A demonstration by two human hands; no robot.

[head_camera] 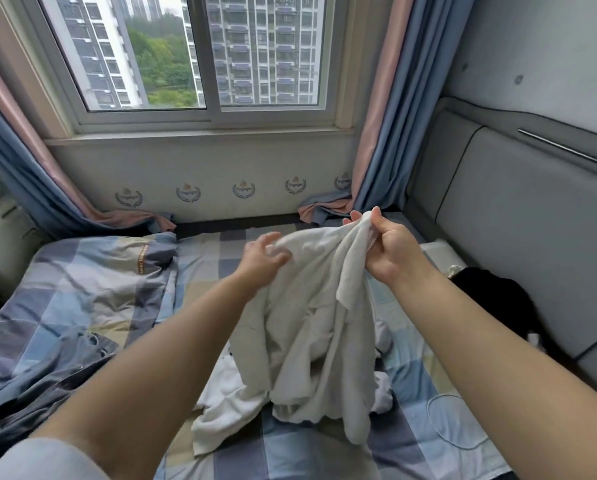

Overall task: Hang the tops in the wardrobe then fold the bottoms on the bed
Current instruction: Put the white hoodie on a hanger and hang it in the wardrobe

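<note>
Fabric is held up over the bed: a crumpled off-white knit garment [311, 327] is lifted at its upper edge so that its shape can be read before it is hung or folded. The right hand [394, 251] is clamped on a bunched edge, thumb and fingers pinched round the cloth, while the left hand [264, 256] is curled onto the fabric a little apart from it, seemingly working toward a second hold; how firmly it grips cannot be told. The garment's lower hem trails onto the checked blue, grey and beige bedsheet [290, 452], across a second white cloth [221, 407] lying flat there.

Whether the held piece is a top or a bottom cannot be judged yet. Room is limited: a rumpled checked duvet [92, 282] and a dark denim garment [47, 386] crowd the left side, a black garment [494, 296] lies against the grey padded headboard [519, 220] on the right, and the wall under the window [200, 57] closes off the far edge. Open sheet is left nearest the person.
</note>
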